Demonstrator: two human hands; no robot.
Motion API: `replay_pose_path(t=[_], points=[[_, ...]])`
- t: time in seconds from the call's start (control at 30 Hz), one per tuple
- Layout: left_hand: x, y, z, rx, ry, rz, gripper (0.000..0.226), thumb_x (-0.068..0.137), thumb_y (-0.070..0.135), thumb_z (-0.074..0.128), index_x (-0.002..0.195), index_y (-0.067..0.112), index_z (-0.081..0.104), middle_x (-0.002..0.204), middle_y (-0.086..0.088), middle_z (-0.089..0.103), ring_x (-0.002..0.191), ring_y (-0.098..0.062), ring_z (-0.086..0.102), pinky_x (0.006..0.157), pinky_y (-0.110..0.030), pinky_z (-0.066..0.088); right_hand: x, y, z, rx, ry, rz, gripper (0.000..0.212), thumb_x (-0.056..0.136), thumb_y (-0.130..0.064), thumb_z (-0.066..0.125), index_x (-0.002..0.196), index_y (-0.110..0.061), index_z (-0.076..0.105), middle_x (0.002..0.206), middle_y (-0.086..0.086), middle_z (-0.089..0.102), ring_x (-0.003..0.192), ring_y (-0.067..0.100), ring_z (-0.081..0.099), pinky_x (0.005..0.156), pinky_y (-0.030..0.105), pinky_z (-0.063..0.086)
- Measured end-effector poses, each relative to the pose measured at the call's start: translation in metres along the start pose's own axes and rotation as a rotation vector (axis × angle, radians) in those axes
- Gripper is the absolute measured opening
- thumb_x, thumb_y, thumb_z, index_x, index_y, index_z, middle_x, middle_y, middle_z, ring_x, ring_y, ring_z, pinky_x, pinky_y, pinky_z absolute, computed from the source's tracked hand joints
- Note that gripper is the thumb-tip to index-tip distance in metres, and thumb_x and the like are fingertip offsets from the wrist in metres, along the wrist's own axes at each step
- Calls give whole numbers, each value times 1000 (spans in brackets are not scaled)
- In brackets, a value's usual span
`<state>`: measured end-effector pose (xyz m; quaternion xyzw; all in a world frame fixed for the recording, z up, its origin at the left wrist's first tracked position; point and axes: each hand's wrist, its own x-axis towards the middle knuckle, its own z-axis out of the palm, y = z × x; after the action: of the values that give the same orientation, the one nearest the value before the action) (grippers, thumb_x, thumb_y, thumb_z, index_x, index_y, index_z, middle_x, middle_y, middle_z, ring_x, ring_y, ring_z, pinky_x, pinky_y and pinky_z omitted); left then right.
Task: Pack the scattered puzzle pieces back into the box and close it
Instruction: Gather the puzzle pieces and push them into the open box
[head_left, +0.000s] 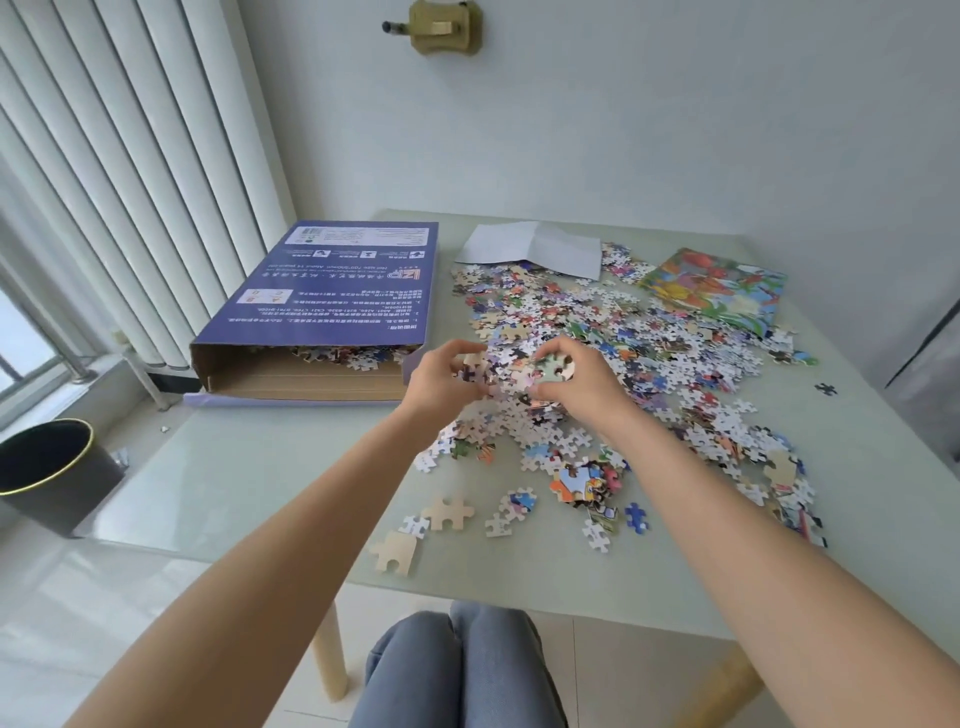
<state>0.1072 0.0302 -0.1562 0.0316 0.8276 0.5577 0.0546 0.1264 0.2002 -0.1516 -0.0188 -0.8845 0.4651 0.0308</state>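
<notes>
From the head camera, both hands meet over the thick of the puzzle pieces (597, 364) scattered across the pale green table (249, 467): the left hand (447, 379) has its fingers curled round a small clutch of pieces, and the right hand (576, 379) grips a larger clump with pale, blank backs showing, which suggests a handful being scooped together for one trip, not piece by piece. The box (322, 296) lies flat at the table's left edge, just beside the hands, its open end turned toward the person with the flap down, likely so handfuls can be pushed straight in; some pieces already lie inside its mouth. Most pieces remain on the table, so packing looks far from done. The purple face of the box carries white printed text, upside down from here and too small to read. A folded white sheet (535, 247) and a colourful reference picture (717, 286) lie at the far side.
</notes>
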Motion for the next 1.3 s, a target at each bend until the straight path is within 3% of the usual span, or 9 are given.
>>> replay_pose_path(t=[0.27,0.37,0.47,0.57,0.63,0.77,0.93,1.07,1.3], points=[[-5,-10,-61,-85,94,-69,53,74,-9,69,119,16,58,86,-4,52,82,-25,55,88,-41,50,7,-38,26,180,-27,-42,29,79,-7,71,104,-14,58,114,-2,49,107,14,45,85,24,33],[-5,-25,-91,-197,142,-213,54,74,-13,67,124,3,53,86,-7,55,75,-21,53,73,-28,50,12,-55,43,190,-58,-64,29,77,-6,71,101,-17,58,112,-2,49,106,15,47,86,28,42],[3,-30,-109,-419,223,-378,44,76,-10,68,116,-4,52,102,-13,57,83,-19,57,71,-22,50,17,-67,58,186,-96,-69,30,76,-3,71,101,-15,58,94,-9,53,89,13,51,76,27,44],[16,-35,-119,-493,320,-396,25,79,-5,68,99,3,54,88,-8,56,73,-16,57,75,-24,53,26,-74,71,194,-132,-66,30,76,-4,72,97,-19,57,89,-8,55,73,10,53,59,24,43],[21,-38,-122,-436,315,-355,21,83,1,66,101,6,57,88,-6,59,79,-18,57,79,-29,52,31,-77,78,201,-135,-68,30,75,-4,73,96,-19,57,92,-4,57,75,16,57,60,28,47],[13,-41,-130,-335,216,-289,16,89,-4,51,82,8,58,84,-10,53,64,-17,40,57,-25,32,38,-87,94,205,-146,-93,30,75,-4,73,97,-18,57,94,-9,52,97,24,58,86,39,49],[2,-44,-145,-156,175,-221,18,89,-1,51,98,3,65,82,-9,56,60,-15,37,60,-23,32,46,-102,128,137,-114,-153,27,76,-4,70,97,-17,57,97,1,54,82,24,52,62,30,42],[-6,-52,-152,379,149,-75,33,89,9,47,116,15,65,111,-3,65,93,-19,57,73,-23,42,47,-111,155,-129,-101,-384,26,82,-1,62,104,-13,56,104,2,55,89,18,48,67,26,32],[-20,-68,-171,803,121,58,27,81,9,58,101,24,70,107,-1,66,101,-22,58,82,-34,50,53,-94,175,-877,-91,-933,45,72,10,65,109,-16,62,104,5,60,96,24,58,63,34,55]])
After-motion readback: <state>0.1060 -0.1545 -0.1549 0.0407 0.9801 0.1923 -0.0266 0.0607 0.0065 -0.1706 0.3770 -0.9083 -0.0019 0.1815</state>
